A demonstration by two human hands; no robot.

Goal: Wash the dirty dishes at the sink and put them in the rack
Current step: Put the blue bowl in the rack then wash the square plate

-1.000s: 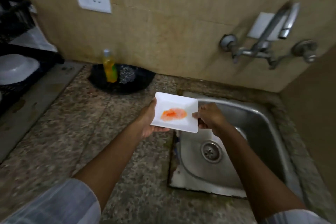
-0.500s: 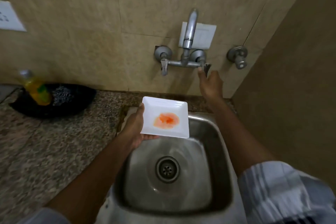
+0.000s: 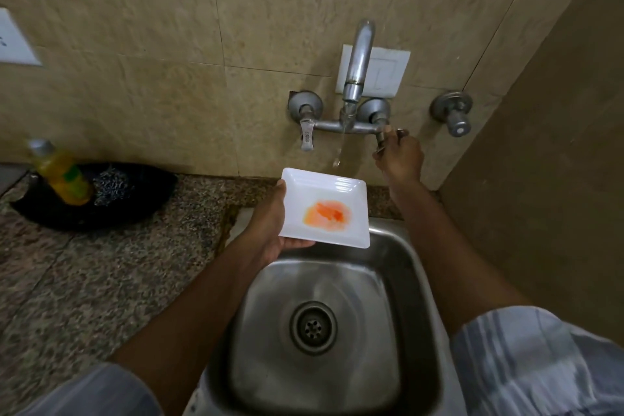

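Observation:
A small white square plate (image 3: pixel 332 191) with an orange smear in its middle is held level over the back rim of the steel sink (image 3: pixel 401 267). My left hand (image 3: pixel 270 223) grips the plate by its left edge, thumb on top. My right hand (image 3: pixel 400 157) is curled round the right tap handle of the wall faucet (image 3: pixel 358 64). A thin stream of water (image 3: pixel 341 145) falls from the spout, just behind the plate's far edge. The dish rack is out of view.
A black tray (image 3: pixel 135 209) on the granite counter (image 3: pixel 101 280) holds a yellow soap bottle (image 3: pixel 62 179) and a steel scrubber (image 3: pixel 113 184). A second valve (image 3: pixel 454 115) sticks out of the wall at right. A side wall (image 3: pixel 557 179) closes in the sink's right.
My view swung right from the counter to the sink. My right hand let go of the plate, rose to the tap handle and took hold of it. Water now runs.

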